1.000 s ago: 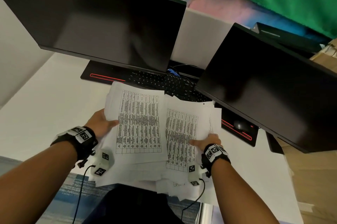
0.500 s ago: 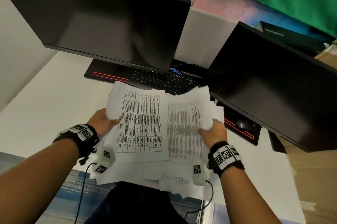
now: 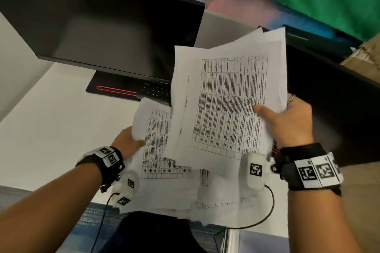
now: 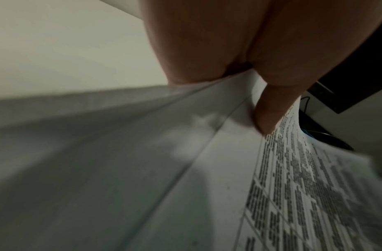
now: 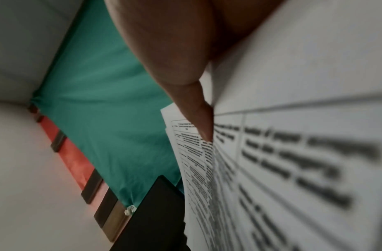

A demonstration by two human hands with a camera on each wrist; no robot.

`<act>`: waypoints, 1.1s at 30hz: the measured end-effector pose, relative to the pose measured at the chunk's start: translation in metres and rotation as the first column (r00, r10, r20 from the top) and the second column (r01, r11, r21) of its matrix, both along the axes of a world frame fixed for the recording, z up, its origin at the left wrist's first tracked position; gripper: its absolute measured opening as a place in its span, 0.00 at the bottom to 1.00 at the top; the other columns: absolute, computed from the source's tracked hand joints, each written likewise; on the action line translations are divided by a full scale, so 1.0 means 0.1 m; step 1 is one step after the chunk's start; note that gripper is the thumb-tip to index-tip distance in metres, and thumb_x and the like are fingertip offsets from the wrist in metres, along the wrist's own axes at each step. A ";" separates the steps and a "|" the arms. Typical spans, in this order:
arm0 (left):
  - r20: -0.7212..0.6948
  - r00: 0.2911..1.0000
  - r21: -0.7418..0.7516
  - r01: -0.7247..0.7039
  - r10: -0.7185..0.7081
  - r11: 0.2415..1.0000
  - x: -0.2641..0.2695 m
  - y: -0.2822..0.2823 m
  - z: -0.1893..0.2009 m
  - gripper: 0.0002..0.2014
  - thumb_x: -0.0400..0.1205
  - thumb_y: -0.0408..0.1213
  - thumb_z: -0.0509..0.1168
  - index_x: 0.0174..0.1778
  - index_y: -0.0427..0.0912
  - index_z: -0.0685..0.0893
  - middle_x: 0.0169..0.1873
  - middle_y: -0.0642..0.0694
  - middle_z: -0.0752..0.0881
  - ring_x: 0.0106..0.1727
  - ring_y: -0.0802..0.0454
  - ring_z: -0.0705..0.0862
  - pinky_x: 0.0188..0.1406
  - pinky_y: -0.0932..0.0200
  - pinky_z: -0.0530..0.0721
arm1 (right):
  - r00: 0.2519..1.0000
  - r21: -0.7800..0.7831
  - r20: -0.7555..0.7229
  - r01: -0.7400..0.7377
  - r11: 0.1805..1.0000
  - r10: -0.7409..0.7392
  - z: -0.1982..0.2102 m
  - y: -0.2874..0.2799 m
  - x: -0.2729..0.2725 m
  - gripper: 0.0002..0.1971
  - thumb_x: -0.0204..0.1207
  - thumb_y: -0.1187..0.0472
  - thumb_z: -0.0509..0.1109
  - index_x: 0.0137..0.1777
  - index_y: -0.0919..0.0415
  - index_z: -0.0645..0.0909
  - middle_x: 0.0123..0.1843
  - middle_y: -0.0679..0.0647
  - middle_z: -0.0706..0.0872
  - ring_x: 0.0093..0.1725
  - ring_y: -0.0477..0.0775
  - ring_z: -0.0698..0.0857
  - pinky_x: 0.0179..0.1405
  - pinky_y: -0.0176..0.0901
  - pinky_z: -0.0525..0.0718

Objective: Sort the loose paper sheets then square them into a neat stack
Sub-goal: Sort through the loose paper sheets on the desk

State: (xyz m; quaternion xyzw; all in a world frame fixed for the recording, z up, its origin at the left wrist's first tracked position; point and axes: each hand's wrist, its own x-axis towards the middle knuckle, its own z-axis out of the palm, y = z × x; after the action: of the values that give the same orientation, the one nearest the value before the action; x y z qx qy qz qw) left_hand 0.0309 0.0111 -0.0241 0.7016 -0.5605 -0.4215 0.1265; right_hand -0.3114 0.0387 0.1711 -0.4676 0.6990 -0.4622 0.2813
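My right hand (image 3: 286, 121) grips a bundle of printed table sheets (image 3: 228, 100) by its right edge, thumb on top, and holds it tilted up above the desk. In the right wrist view the thumb (image 5: 198, 118) presses on the lifted sheets (image 5: 293, 152). My left hand (image 3: 128, 142) pinches the left edge of another set of printed sheets (image 3: 158, 149) lower down, thumb on top. The left wrist view shows that thumb (image 4: 269, 112) on the paper (image 4: 293, 195). More loose sheets (image 3: 205, 199) lie in a messy heap at the desk's near edge.
Two dark monitors (image 3: 107, 26) (image 3: 329, 92) hang over the white desk (image 3: 51, 129). A black keyboard (image 3: 156, 89) on a red-trimmed mat (image 3: 115, 89) sits behind the papers. A cardboard box (image 3: 364, 57) is at far right. A cable (image 3: 267, 211) loops off the desk's front edge.
My right hand has lifted its bundle of sheets up off the heap and over toward the left set. The left hand kept its grip and barely moved.
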 end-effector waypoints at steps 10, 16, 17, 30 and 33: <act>-0.402 0.829 0.263 -0.302 0.389 0.916 0.08 0.01 0.18 0.16 0.89 0.47 0.58 0.43 0.41 0.82 0.33 0.46 0.87 0.42 0.43 0.82 0.47 0.50 0.79 | 0.972 0.164 0.224 -0.117 0.979 0.078 -0.45 -0.15 0.13 0.17 0.67 0.70 0.82 0.50 0.51 0.86 0.52 0.51 0.93 0.47 0.49 0.93 0.41 0.44 0.90; -0.610 0.570 0.525 -0.229 0.550 0.820 0.04 -0.05 0.07 0.38 0.85 0.68 0.41 0.62 0.43 0.87 0.55 0.37 0.92 0.58 0.36 0.88 0.60 0.42 0.83 | 0.994 0.563 0.100 -0.098 0.820 0.049 -1.63 -0.27 0.44 0.26 0.76 0.67 0.76 0.72 0.54 0.75 0.67 0.55 0.85 0.63 0.57 0.85 0.66 0.51 0.83; -0.606 0.587 0.506 -0.237 0.538 0.829 0.02 -0.06 0.07 0.35 0.87 0.65 0.46 0.64 0.41 0.86 0.57 0.36 0.91 0.60 0.35 0.88 0.64 0.39 0.82 | 0.998 0.608 0.018 -0.058 0.792 0.059 -1.77 -0.26 0.47 0.27 0.79 0.67 0.72 0.77 0.57 0.70 0.74 0.58 0.80 0.70 0.59 0.81 0.72 0.49 0.78; -0.020 1.000 0.061 0.014 -0.013 0.998 -0.09 0.00 -0.05 0.19 0.78 0.39 0.74 0.63 0.37 0.81 0.52 0.42 0.88 0.51 0.44 0.85 0.47 0.55 0.79 | 0.965 0.676 -0.176 -0.027 0.737 0.196 -2.23 0.10 0.76 0.30 0.81 0.51 0.66 0.81 0.60 0.67 0.81 0.59 0.70 0.74 0.60 0.73 0.75 0.58 0.75; -0.003 0.997 0.046 -0.071 0.072 0.996 0.03 0.02 0.03 0.20 0.81 0.36 0.72 0.68 0.39 0.80 0.58 0.39 0.88 0.49 0.45 0.84 0.43 0.55 0.80 | 0.895 0.745 -0.422 0.253 0.617 0.144 -2.20 0.13 0.52 0.54 0.71 0.35 0.73 0.86 0.62 0.50 0.86 0.60 0.55 0.82 0.66 0.59 0.77 0.67 0.65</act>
State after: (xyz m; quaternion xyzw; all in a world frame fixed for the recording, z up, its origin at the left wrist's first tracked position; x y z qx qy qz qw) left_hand 0.0341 0.0135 -0.0216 0.7229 -0.5248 -0.4312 0.1266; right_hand -0.2589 0.0518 -0.0491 -0.3671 0.8884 0.0004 0.2758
